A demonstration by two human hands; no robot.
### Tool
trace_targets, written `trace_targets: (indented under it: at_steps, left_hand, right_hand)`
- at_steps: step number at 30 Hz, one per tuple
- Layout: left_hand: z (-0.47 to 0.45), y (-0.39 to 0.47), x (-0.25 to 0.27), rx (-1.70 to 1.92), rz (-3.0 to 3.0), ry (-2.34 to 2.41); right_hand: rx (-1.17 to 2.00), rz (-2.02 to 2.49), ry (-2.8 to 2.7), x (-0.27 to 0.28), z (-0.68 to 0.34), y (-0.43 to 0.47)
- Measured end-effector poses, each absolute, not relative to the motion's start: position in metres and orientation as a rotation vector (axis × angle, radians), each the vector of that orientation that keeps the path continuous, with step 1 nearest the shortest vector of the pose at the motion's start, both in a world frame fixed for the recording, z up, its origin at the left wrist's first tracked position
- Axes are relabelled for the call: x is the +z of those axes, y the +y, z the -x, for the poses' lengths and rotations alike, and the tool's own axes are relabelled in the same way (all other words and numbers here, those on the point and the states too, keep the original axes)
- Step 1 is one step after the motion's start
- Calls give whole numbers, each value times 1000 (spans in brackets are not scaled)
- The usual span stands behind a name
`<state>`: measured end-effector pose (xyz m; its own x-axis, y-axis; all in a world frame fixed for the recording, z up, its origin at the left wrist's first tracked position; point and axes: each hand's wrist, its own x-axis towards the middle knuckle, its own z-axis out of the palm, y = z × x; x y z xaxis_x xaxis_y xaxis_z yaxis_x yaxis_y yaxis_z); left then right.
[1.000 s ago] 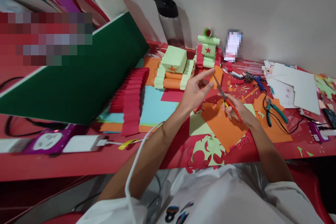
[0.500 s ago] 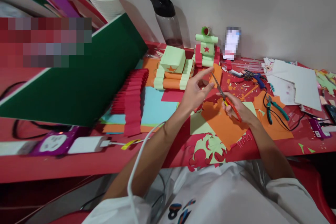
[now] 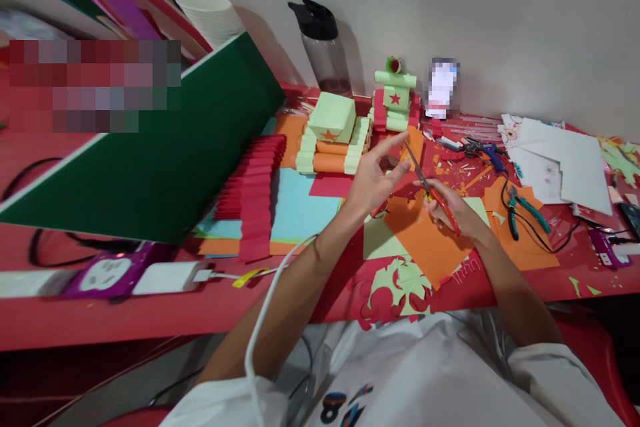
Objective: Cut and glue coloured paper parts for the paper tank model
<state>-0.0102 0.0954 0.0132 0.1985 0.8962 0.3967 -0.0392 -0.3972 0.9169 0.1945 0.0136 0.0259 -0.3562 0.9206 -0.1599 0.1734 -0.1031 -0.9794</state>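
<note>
My right hand (image 3: 453,208) is closed round the orange-red handles of a pair of scissors (image 3: 419,170), whose narrow blades point up and left. Facing it, my left hand (image 3: 376,177) has its index finger stretched to the blade tip, the thumb apart below. I see nothing held in that hand. Under both hands lies orange paper (image 3: 425,240) over pale green sheets. An orange strip (image 3: 414,140) shows just behind the blades. Beyond my left hand stands a pale green and orange paper tank model (image 3: 332,119); a second paper model (image 3: 395,100) with a red star is farther back.
A green board (image 3: 165,153) leans at the left beside folded red paper (image 3: 255,200). Behind stand a water bottle (image 3: 325,53) and phone (image 3: 443,88). Right are a glue gun (image 3: 487,150), pliers (image 3: 525,210) and white sheets (image 3: 565,153). A white cable (image 3: 263,320) crosses my left arm.
The view has shifted slightly, so things sit a little lower in the picture. My hands and the scissors keep nearly the same pose.
</note>
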Motion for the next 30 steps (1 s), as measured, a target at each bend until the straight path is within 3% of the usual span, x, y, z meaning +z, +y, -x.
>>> trace_targets:
  at_steps: [30]
  left_hand:
    - [11,95,16,1346,-1574,786]
  right_hand:
    - [1505,1195,-1484,24,-193,12]
